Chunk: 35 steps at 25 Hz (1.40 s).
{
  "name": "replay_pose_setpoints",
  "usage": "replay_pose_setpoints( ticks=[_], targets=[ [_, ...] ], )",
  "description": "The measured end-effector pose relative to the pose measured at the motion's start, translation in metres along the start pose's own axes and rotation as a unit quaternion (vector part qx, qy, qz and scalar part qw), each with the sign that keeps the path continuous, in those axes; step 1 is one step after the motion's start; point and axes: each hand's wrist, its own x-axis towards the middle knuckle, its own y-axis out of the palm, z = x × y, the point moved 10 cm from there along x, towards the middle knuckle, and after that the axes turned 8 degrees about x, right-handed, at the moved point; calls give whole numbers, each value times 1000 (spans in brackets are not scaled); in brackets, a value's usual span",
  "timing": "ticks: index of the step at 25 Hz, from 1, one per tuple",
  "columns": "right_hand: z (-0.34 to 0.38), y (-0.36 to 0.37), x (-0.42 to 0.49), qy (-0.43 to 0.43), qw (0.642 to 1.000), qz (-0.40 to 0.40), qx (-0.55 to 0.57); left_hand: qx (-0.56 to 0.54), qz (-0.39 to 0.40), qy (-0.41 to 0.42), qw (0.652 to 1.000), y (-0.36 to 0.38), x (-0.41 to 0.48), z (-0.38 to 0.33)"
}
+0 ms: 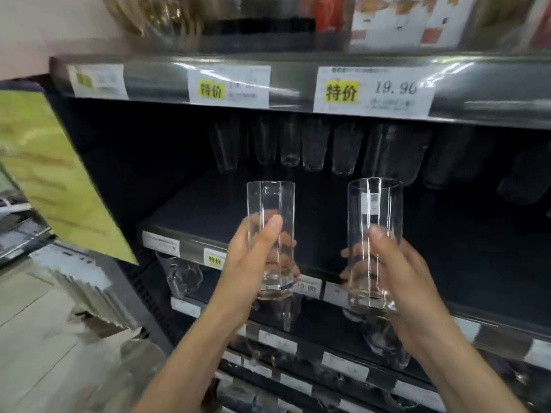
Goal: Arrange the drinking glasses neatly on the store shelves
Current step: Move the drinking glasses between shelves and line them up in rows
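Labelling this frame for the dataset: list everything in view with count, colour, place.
faceted glass: 1, clear, in left hand
round glass: 1, clear, in right hand
back glasses: several, clear, rear of shelf
shelf: 1, dark, behind both held glasses
lower glasses: some, clear, shelves below
price tags: many, white and yellow, shelf edges
sign: 1, yellow-green, far left
left hand: grips faceted glass
right hand: grips round glass
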Motion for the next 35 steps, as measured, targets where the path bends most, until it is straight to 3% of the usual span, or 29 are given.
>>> replay_pose_setpoints(
  ticks=[7, 12, 26, 35],
  targets=[
    [-17, 17, 7, -32, 993, -114, -8, -5, 67, -3, 998, -36, 46, 9],
    [2, 6, 29, -69, 981, -170, -71, 15, 117, -39, 992, -35, 89, 18],
    [0, -28, 96, -131, 967, -182, -118, 77, 121, 16, 990, -39, 194, 43],
    [-6, -41, 133, -87, 962, -174, -189, 178, 80, 54, 979, -44, 226, 44]
  ],
)
